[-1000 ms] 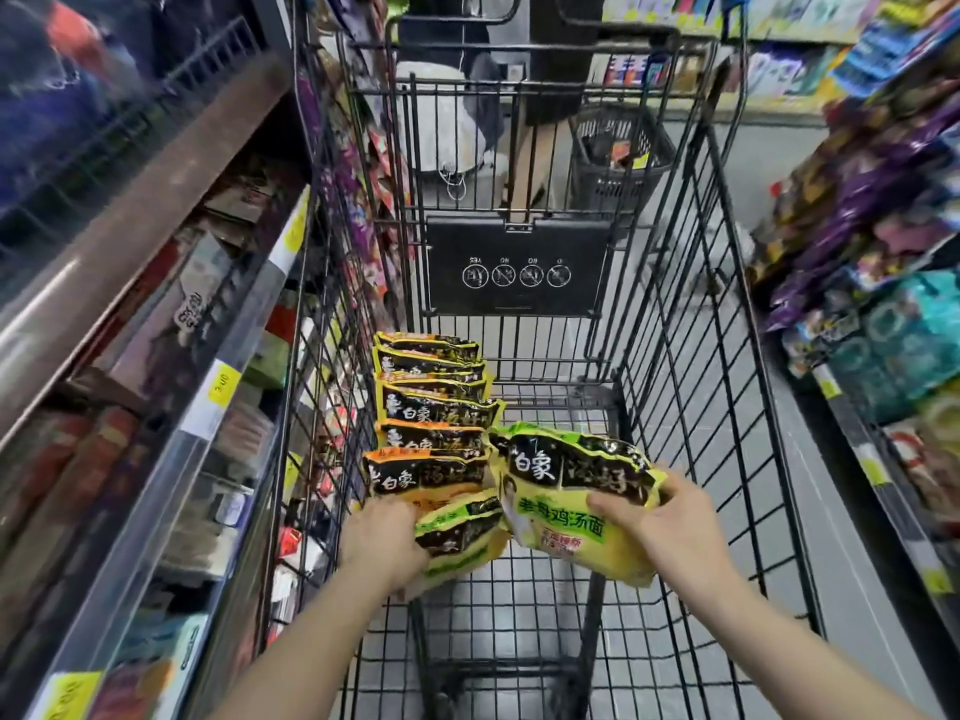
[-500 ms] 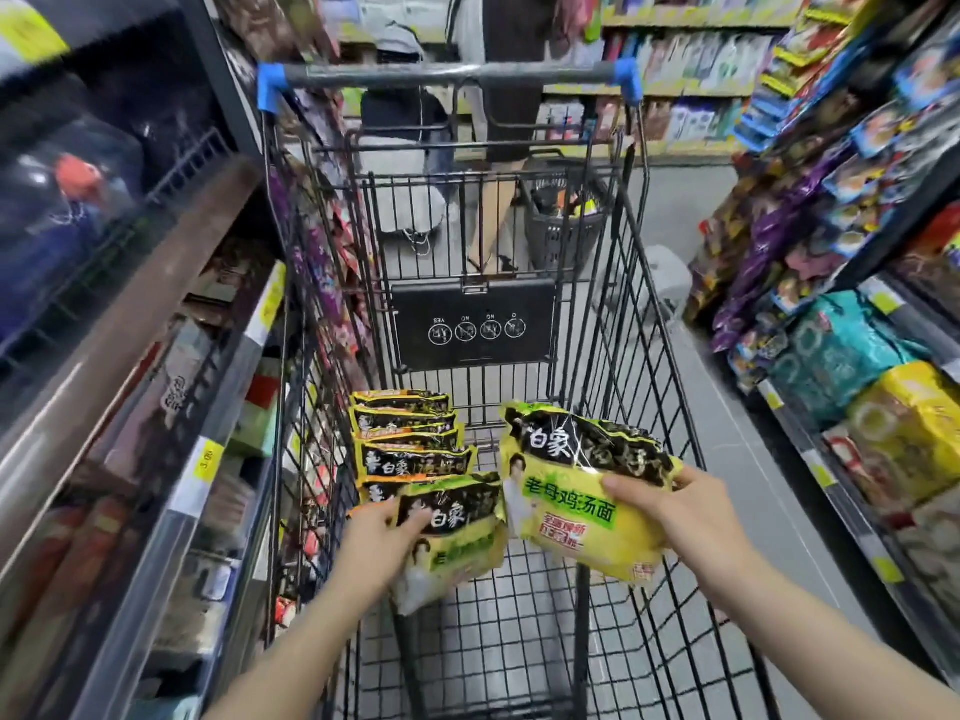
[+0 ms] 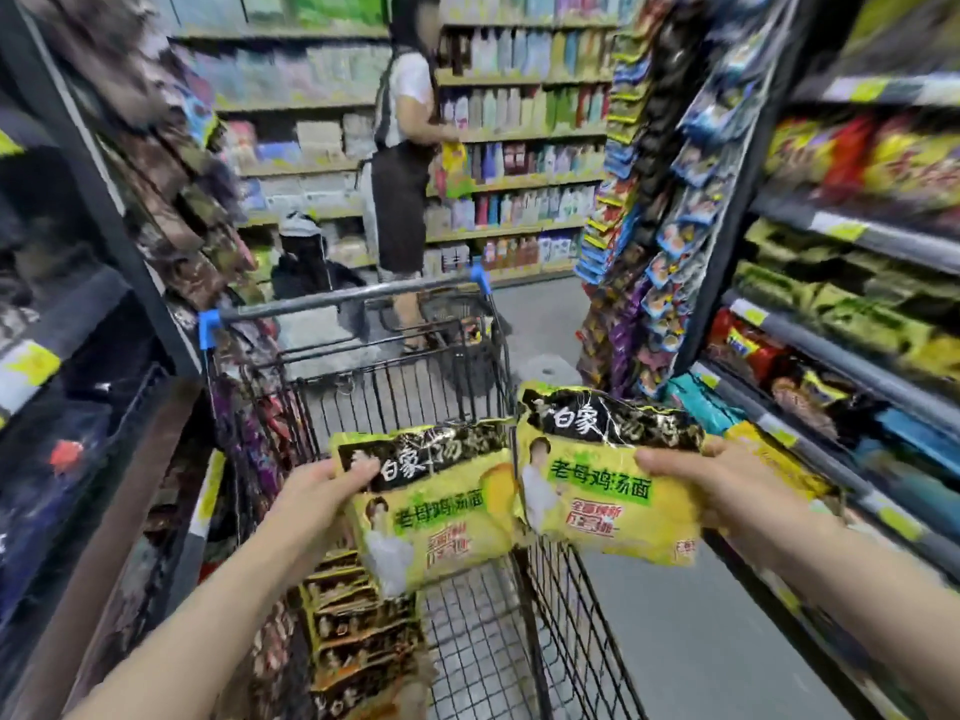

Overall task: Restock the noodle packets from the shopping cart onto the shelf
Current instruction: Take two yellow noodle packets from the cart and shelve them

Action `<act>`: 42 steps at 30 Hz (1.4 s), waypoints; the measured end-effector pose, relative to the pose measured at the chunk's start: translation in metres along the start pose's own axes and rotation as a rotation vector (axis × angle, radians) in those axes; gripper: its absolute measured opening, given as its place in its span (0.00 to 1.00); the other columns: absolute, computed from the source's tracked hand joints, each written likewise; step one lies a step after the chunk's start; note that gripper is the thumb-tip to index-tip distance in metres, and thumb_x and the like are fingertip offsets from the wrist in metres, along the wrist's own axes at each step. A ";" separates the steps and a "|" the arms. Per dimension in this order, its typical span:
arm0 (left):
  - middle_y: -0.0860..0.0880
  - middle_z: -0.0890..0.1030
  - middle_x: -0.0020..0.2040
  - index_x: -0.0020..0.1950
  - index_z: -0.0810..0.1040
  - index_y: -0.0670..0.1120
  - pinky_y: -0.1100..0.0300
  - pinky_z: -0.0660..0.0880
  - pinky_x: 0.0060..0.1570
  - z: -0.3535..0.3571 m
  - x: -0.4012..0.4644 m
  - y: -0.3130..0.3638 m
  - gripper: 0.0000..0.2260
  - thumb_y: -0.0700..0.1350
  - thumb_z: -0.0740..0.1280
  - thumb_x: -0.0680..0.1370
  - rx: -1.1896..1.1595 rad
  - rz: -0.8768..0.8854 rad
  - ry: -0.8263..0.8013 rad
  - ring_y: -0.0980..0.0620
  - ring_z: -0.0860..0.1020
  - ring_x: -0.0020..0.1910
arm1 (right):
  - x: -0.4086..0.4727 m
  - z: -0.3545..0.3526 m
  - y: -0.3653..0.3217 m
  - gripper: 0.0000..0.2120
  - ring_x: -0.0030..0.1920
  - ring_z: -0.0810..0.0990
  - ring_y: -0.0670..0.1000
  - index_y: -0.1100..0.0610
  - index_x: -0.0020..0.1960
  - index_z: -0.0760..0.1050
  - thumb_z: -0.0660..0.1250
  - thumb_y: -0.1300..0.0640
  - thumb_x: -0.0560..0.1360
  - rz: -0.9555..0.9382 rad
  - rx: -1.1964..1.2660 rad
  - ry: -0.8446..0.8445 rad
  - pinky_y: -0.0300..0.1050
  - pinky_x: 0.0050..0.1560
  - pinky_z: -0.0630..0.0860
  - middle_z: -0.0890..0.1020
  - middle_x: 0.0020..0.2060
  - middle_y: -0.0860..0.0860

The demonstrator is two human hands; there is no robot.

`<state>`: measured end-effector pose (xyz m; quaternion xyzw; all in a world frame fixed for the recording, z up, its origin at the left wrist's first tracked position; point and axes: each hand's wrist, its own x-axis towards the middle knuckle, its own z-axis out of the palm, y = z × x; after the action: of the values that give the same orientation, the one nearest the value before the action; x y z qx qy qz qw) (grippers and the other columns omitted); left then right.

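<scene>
Above the black wire shopping cart (image 3: 467, 387), between two aisles of stocked goods, I am holding one packet in each hand. The grey metal shelf on my right (image 3: 841, 350) is looking like the likely target, though blur is hiding which tier has room. In the cart, a row of orange-and-black noodle packets (image 3: 358, 636) is standing on edge along the left wall, waiting.

My left hand (image 3: 317, 491) is curling round the left edge of a yellow-green crinkled plastic noodle packet (image 3: 441, 511), thumb on the face. My right hand (image 3: 722, 485) is gripping the right edge of a second yellow-green noodle packet (image 3: 597, 491), just beside the first.

I am judging them light, puffy, slick-filmed, with brittle noodle blocks inside. I am favouring edge grips, firm but not squeezing the middle.
</scene>
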<state>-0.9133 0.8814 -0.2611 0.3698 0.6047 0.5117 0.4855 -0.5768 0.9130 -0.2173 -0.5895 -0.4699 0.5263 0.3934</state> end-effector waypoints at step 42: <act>0.45 0.77 0.28 0.41 0.76 0.38 0.60 0.71 0.27 0.686 -0.615 0.087 0.07 0.40 0.64 0.77 0.057 0.047 -1.691 0.50 0.74 0.23 | -0.822 -0.499 0.107 0.53 0.46 0.84 0.62 0.66 0.57 0.77 0.84 0.45 0.36 0.148 0.312 1.374 0.66 0.56 0.76 0.84 0.47 0.63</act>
<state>-0.0981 0.4971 -0.0514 0.6528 0.0428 0.0577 0.7542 -0.0714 0.1060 -0.0458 -0.7552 0.0068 0.1216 0.6440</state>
